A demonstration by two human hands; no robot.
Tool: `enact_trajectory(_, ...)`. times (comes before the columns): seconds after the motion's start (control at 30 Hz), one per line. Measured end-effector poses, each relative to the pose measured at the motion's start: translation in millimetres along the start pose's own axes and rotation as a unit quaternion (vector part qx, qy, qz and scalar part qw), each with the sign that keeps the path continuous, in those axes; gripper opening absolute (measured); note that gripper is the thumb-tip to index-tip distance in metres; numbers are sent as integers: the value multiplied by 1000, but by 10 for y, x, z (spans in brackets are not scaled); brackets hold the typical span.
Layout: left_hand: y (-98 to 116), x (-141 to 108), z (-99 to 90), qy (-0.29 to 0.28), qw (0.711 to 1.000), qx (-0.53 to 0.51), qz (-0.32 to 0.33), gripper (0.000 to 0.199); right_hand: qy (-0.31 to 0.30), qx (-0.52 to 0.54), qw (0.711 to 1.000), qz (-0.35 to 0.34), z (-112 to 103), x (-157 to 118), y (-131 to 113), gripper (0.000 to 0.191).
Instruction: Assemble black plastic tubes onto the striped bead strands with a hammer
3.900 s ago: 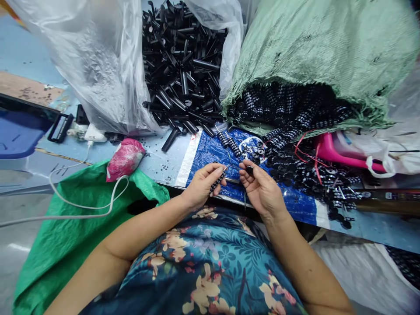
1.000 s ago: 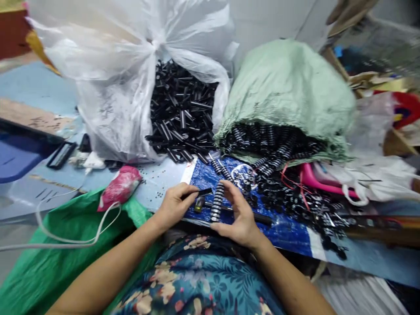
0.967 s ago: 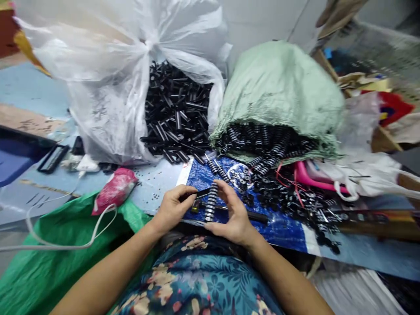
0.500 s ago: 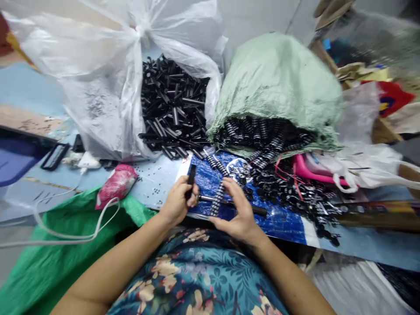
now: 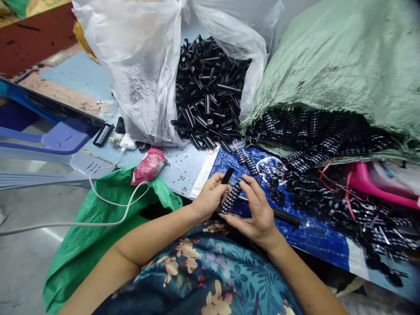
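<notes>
The gap between the hands has narrowed: the left hand (image 5: 210, 199), fingers pinching a black strip (image 5: 227, 176), now seems to meet the patterned roller (image 5: 232, 198), held end to end between the right hand's (image 5: 260, 214) widespread thumb and fingers, bringing both pieces side by side

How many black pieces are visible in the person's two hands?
2: a plain piece sticking up from the left hand, and a patterned piece held in the right hand. Others may be hidden.
</notes>
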State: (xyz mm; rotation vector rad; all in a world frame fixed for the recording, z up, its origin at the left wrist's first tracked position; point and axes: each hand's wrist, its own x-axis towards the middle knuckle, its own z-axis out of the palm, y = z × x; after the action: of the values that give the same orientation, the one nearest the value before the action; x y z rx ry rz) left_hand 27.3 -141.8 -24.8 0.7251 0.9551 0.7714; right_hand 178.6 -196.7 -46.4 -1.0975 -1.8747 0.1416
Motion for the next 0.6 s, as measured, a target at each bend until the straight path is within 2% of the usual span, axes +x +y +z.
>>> enact_trajectory(0.07, 0, 8, -14, -1, 1000, 16, 13, 24, 1, -6, 1000, 5, -5, -12, -3, 96)
enact_trajectory(0.17, -30, 4, -9, -7, 1000, 4, 21, 39, -9, -10, 1000, -1, 7, -2, -6, 95)
enact_trajectory(0.23, -56, -4, -8, -20, 1000, -22, 6, 45, -12, -14, 1000, -3, 22, 9, 2, 95)
enact_trajectory(0.37, -58, -11, -72, -51, 997, -57, -30, 44, -15, -32, 999, 3, 41, -32, 38, 93)
enact_trajectory(0.6, 22, 10, -160, -67, 996, 65, 2, 45, -42, -108, 993, 18, 103, -124, 31, 94)
